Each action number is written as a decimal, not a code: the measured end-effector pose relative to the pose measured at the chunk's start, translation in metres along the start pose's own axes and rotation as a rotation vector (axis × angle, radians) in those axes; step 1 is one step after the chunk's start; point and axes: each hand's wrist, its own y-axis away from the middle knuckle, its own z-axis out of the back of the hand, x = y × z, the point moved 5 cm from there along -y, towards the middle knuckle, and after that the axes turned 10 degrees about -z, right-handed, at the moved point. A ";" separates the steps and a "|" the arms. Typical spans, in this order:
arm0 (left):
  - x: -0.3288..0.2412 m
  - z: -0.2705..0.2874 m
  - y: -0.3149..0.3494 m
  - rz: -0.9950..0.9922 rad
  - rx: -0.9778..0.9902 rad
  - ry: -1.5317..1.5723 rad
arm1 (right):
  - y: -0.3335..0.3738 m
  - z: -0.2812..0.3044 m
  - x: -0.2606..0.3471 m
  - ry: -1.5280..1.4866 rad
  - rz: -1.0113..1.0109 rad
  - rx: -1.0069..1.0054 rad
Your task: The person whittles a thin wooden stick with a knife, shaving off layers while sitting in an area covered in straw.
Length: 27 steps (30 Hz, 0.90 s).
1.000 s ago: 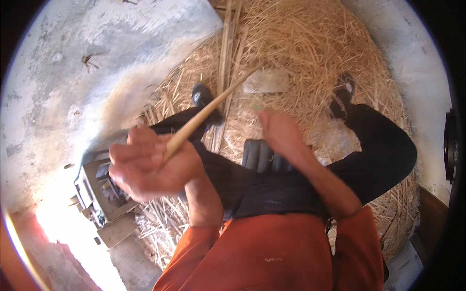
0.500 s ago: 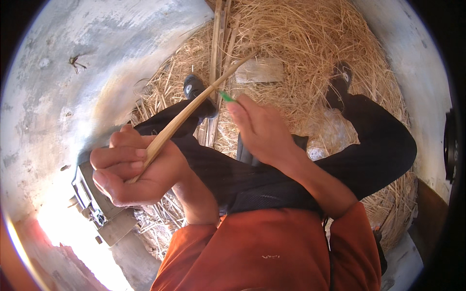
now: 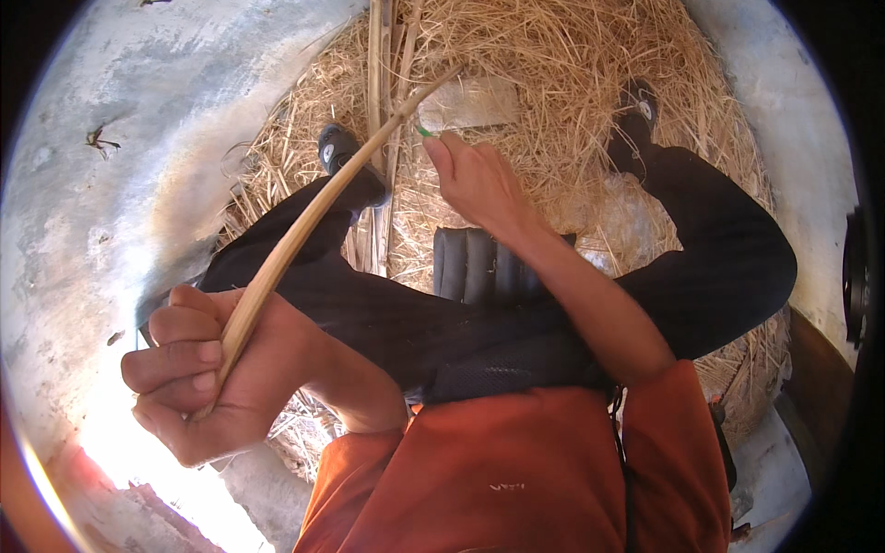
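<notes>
My left hand (image 3: 221,369) is closed round the thick end of a long, pale wooden stick (image 3: 309,217). From my fist the stick slants away and to the right, tapering to a thin tip above the straw. My right hand (image 3: 489,189) is closed on a small green object (image 3: 424,132). Only a short green end shows past the thumb, close to the stick's far part. The rest of the object is hidden by my fingers, so its kind does not show.
Dry straw (image 3: 572,55) covers the floor between my bent legs. A flat pale block (image 3: 470,103) and long wooden strips (image 3: 376,55) lie on it. A dark ribbed cushion-like thing (image 3: 466,263) sits before my lap. Scuffed whitish walls (image 3: 138,184) curve around me.
My left hand has shifted left and toward me with the stick. My right hand has moved away from me along the stick, toward its thin end, still holding the green object.
</notes>
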 end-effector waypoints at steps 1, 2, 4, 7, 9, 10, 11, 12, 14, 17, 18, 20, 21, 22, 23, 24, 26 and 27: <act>0.002 0.000 -0.001 0.003 -0.004 0.025 | -0.006 -0.002 -0.005 0.036 -0.007 -0.019; 0.003 -0.001 -0.003 0.008 0.012 0.041 | -0.012 -0.002 -0.011 0.078 -0.020 -0.074; 0.005 -0.003 -0.004 0.019 0.044 0.053 | -0.021 -0.012 -0.024 0.102 -0.024 -0.054; 0.001 -0.005 -0.002 -0.002 0.061 0.021 | -0.037 -0.023 -0.055 0.181 -0.075 -0.065; -0.004 -0.009 0.004 -0.053 0.102 0.059 | -0.051 -0.020 -0.089 0.365 -0.087 -0.057; -0.005 -0.011 0.004 -0.077 0.098 0.063 | -0.057 -0.012 -0.111 0.501 -0.141 -0.038; -0.005 -0.013 0.005 -0.056 0.107 0.145 | -0.060 0.002 -0.133 0.480 -0.199 -0.074; -0.003 -0.012 0.005 -0.024 0.075 0.187 | -0.060 0.015 -0.158 0.493 -0.393 -0.055; -0.002 -0.009 0.003 -0.016 0.048 0.187 | -0.061 0.035 -0.176 0.552 -0.603 -0.011; 0.001 -0.005 -0.001 -0.003 0.067 0.167 | -0.055 0.059 -0.112 0.312 -0.502 -0.097; 0.001 -0.009 -0.001 0.002 0.153 0.272 | -0.046 0.057 -0.072 0.128 -0.360 -0.025; 0.001 -0.006 -0.002 -0.032 0.125 0.169 | -0.014 0.056 0.015 -0.048 -0.056 0.028; 0.002 -0.004 -0.002 -0.041 0.077 0.092 | 0.012 0.053 0.050 -0.190 0.020 0.213; 0.002 -0.003 -0.002 -0.050 0.045 0.068 | 0.038 0.052 0.082 -0.372 0.108 0.247; 0.002 -0.002 -0.001 -0.054 0.012 0.043 | 0.060 0.057 0.102 -0.344 0.137 0.284; 0.000 -0.002 0.000 -0.062 -0.025 0.017 | 0.081 0.062 0.122 -0.320 0.272 0.338; -0.001 -0.003 0.001 -0.067 -0.068 0.045 | 0.096 0.056 0.136 -0.200 0.160 0.406; -0.002 -0.003 0.001 -0.073 -0.092 0.062 | 0.104 0.055 0.140 -0.164 0.165 0.428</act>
